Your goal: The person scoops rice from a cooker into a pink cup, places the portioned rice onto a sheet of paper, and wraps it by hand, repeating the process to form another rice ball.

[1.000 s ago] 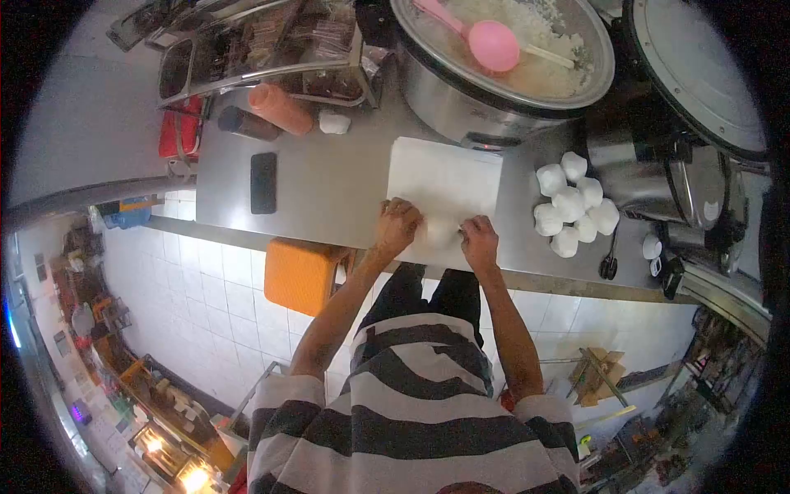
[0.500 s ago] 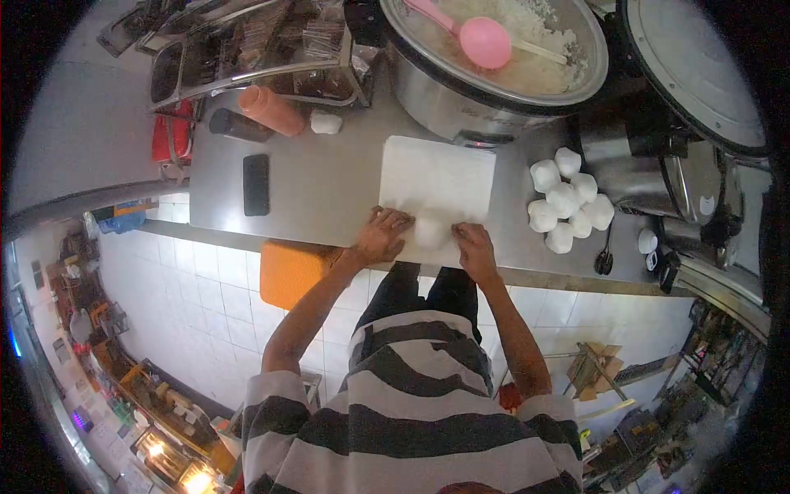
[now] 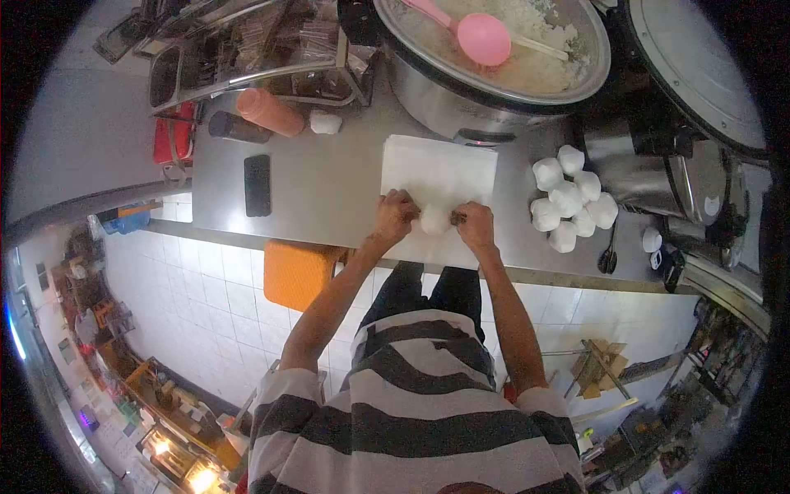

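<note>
A stack of white paper sheets point(image 3: 439, 169) lies on the steel table before me. On its near part sits a rounded white mound point(image 3: 434, 220), which looks like a portion of rice; its exact makeup is blurred. My left hand point(image 3: 397, 216) is closed in a pinch at the left of the mound, apparently on the sheet's edge. Opposite it, my right hand point(image 3: 475, 225) pinches the sheet on the right side. Several white wrapped bundles point(image 3: 566, 198) are piled to the right.
A large cooker point(image 3: 461, 103) of rice stands behind the paper, with a pink ladle point(image 3: 484, 39) inside. At the left are a phone point(image 3: 257, 185), an orange bottle point(image 3: 270, 112) and a wire rack point(image 3: 271, 76). Black tongs point(image 3: 608, 258) lie near the right front edge.
Both hands have moved up and inward from the table's front edge, closer around the white mound. The near part of the sheet appears drawn up with them.
</note>
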Tool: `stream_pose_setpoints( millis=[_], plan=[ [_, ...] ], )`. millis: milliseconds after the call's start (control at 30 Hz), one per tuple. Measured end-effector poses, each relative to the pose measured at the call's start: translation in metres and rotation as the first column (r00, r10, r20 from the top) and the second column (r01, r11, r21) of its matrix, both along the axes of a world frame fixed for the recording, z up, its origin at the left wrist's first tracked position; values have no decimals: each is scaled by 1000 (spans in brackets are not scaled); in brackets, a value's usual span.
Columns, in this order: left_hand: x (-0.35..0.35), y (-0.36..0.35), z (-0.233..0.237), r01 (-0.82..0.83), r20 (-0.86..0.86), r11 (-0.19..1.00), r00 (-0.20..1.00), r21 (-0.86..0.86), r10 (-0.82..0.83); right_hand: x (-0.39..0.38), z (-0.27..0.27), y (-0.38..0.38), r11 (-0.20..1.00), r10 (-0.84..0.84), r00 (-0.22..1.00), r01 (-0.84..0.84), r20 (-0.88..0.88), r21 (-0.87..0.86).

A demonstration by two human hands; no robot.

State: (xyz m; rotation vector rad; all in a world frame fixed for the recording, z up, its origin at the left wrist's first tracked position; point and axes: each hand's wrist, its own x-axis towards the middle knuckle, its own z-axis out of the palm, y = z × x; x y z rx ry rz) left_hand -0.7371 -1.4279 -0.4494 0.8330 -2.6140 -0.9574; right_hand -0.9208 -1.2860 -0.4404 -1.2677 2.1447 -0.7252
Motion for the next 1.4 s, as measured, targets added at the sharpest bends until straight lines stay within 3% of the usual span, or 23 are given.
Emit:
stream_pose_setpoints(
  millis=[100, 167, 233, 267, 300, 333, 367, 433, 500, 567, 633, 700, 767, 900, 1000, 1033, 1100, 1133, 1233, 1267, 1300, 1367, 1400],
  plan=[
    [-5, -2, -4, 70, 104, 996, 992, 50, -75, 14, 8, -13, 983, -183, 982, 183, -50, -5],
    [-13, 1, -1, -56, 113, 986, 993, 157, 38, 16, 11, -11, 965, -260, 959, 262, -114, 1],
    [-11, 1, -4, 54, 117, 998, 991, 43, -59, 10, 16, -11, 999, -50, 954, 48, -297, -16],
    [-10, -1, 0, 105, 121, 994, 987, -20, -102, 6, 14, -8, 998, -59, 949, 52, -309, -31],
    [-8, -3, 4, 153, 127, 985, 982, -85, -142, 1, 13, -5, 997, -30, 999, 33, 41, -71],
    [-7, -3, 16, 127, -6, 963, 992, 236, -129, -5, 13, -5, 993, 22, 923, 25, 384, -116],
    [-3, -1, 25, 131, -121, 829, 990, 543, -77, -10, 33, -7, 992, 17, 926, 31, 378, -120],
    [3, 1, 49, 154, -66, 830, 988, 536, -140, -22, 84, -5, 988, 137, 688, -39, 713, -152],
    [2, 9, 86, 307, -325, 605, 942, 735, -84, -25, 112, -10, 983, 172, 643, -61, 746, -174],
    [3, 14, 106, 304, -340, 588, 939, 749, -52, -30, 115, -16, 978, 172, 359, -177, 917, -114],
    [4, 15, 128, 305, -360, 577, 933, 757, -20, -31, 100, -17, 968, 218, 471, -218, 855, -126],
    [8, 14, 146, 200, -206, 633, 976, 748, -65, -30, 88, -15, 955, 263, 564, -266, 783, -129],
    [12, 13, 149, 191, -208, 662, 977, 725, -54, -25, 85, -5, 997, 46, 441, -79, 896, -12],
    [21, 11, 141, 108, -153, 768, 988, 631, -13, -9, 106, 19, 994, 78, 449, 29, 890, -102],
    [13, 18, 154, -8, -61, 808, 997, 589, 55, 3, 134, 31, 957, -127, 215, 284, 968, 62],
    [8, 21, 157, -4, -64, 808, 997, 589, 52, 8, 134, 33, 956, -127, 217, 286, 968, 61],
    [-3, 30, 163, -57, -22, 841, 996, 539, 81, 25, 132, 37, 966, -130, 707, 250, 695, -74],
    [-9, 35, 166, -45, -24, 839, 997, 542, 70, 36, 165, 29, 959, -165, 866, 252, 472, -127],
    [-27, 50, 172, -28, -116, 725, 982, 688, 148, 28, 175, 27, 874, -259, 768, 444, 586, -196],
    [-32, 54, 171, 11, -166, 545, 957, 838, 237, 22, 170, 33, 833, -242, 488, 548, 839, -78],
    [-37, 58, 169, 71, -188, 337, 925, 939, 330, 17, 169, 37, 823, -251, 491, 561, 834, -83],
    [-45, 69, 159, 51, -116, 231, 953, 972, 279, 9, 174, 42, 747, -218, 408, 655, 887, -118],
    [-52, 80, 154, 53, 5, -120, 899, 991, 438, 9, 179, 43, 705, -185, 425, 686, 886, -181]
  ],
)
